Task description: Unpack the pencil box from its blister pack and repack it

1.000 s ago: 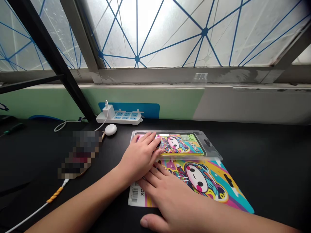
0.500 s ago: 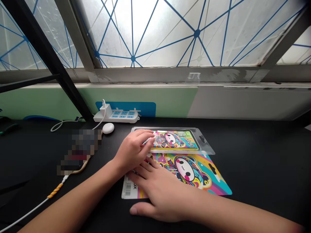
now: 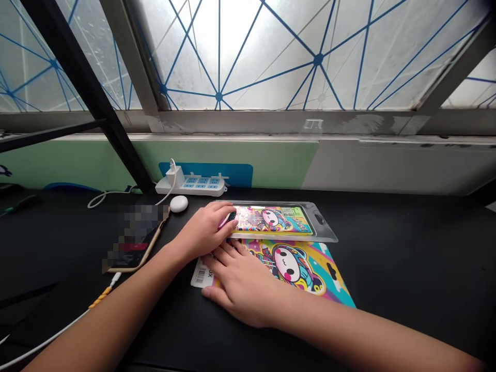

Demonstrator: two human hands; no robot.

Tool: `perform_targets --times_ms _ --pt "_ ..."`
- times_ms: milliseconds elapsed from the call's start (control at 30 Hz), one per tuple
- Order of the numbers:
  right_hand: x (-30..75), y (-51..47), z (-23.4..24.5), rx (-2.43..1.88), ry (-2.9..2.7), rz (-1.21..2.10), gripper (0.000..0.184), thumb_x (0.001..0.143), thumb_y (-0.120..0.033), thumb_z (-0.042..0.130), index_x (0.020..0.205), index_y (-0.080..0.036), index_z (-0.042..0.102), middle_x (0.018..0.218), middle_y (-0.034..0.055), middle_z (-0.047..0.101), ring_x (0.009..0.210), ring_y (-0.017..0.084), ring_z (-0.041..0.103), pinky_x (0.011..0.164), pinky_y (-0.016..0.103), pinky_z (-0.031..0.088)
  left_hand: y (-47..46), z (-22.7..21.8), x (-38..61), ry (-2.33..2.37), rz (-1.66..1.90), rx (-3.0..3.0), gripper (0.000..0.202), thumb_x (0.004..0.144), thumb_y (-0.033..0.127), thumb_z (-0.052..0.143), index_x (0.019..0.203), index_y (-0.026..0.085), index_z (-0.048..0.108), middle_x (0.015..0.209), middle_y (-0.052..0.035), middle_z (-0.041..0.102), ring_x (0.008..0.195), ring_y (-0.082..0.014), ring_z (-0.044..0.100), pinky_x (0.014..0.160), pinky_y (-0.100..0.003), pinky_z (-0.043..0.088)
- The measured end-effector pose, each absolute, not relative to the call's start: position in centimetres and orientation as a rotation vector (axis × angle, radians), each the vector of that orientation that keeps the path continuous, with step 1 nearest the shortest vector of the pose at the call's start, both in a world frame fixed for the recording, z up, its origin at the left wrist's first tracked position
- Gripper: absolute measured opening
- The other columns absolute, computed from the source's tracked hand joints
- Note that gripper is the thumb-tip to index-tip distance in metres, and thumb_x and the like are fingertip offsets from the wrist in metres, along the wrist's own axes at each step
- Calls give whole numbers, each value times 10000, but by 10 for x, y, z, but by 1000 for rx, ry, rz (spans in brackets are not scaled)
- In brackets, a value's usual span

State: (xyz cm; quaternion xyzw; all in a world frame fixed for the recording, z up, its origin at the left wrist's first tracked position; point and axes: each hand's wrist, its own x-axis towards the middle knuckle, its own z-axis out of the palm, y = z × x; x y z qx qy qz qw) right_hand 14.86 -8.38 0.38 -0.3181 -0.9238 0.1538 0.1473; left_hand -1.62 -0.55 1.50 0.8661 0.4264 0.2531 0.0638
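Observation:
My left hand [image 3: 203,227] is curled over the left end of a clear plastic blister tray [image 3: 324,227], thumb and fingers closed around that end. A colourful printed pack [image 3: 267,219] with a cartoon bear-hooded figure lies inside the tray. In front of it, partly under the tray's near edge, is a larger card [image 3: 325,268] with matching art. My right hand [image 3: 244,284] rests flat on the card's left part, fingers stretched out and thumb apart, its fingertips close to the left hand. Both hands hide the card's left portion, except a white corner with a barcode.
A phone [image 3: 149,250] with a blurred screen lies left, a white cable [image 3: 62,330] plugged into it. Behind are a round white case [image 3: 179,204] and a power strip [image 3: 194,185] against the wall. A black slanted bar [image 3: 93,98] crosses the upper left.
The card's left end has shifted away from me, so the card sits slightly turned. Both hands and the tray have moved a little left, and the right hand's thumb is closer to its fingers.

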Motion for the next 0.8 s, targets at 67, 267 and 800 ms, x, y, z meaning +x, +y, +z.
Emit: perform_targets --times_ms 67,267,800 --pt "149 -84 4 -904 -2636 385 499 1055 -413 420 1482 -163 483 1529 138 527 1448 298 406 1231 502 264 -4 15 -17 1277 765 2622 347 1015 348 531 1280 170 667 1381 -122 648 1298 -276 583 1115 -446 474" --pt "165 -83 6 -837 -2628 168 291 1025 -306 466 1108 -153 698 1155 121 735 1109 282 646 961 450 508 2 11 -24 1257 754 2587 361 1025 351 497 1287 169 666 1436 -132 622 1339 -278 571 1145 -455 457" --pt "195 -67 18 -856 -2818 733 630 1032 -464 491 1589 -195 374 1672 66 283 1554 272 237 1288 469 175 5 12 -28 1213 737 2523 378 1019 243 436 1315 140 647 1467 -147 589 1372 -260 543 1180 -431 433"
